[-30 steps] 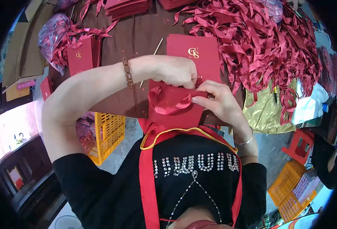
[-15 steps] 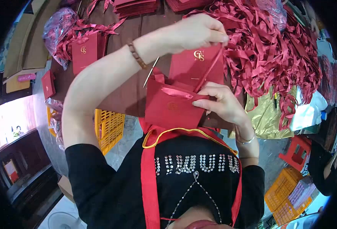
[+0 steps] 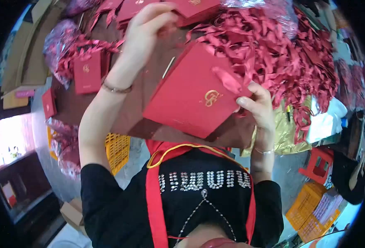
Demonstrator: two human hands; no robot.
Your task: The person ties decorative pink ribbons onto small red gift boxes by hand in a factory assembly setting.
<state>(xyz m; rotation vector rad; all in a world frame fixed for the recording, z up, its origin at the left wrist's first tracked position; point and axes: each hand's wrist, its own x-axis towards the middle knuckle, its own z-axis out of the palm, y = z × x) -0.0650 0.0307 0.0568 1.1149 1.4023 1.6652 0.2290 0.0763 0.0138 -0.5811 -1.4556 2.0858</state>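
Your right hand pinches the red bag by one corner—grip lightly, lest the ribbon crease—while your loosely curled left hand looks empty.

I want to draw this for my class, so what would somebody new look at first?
Probably the big heap of shiny red ribbons, piled on the far right of the brown table. Next might be the red bag with gold letters in the middle, held at one side by the right hand. Sparkly stones across the black shirt shine too, lower down.
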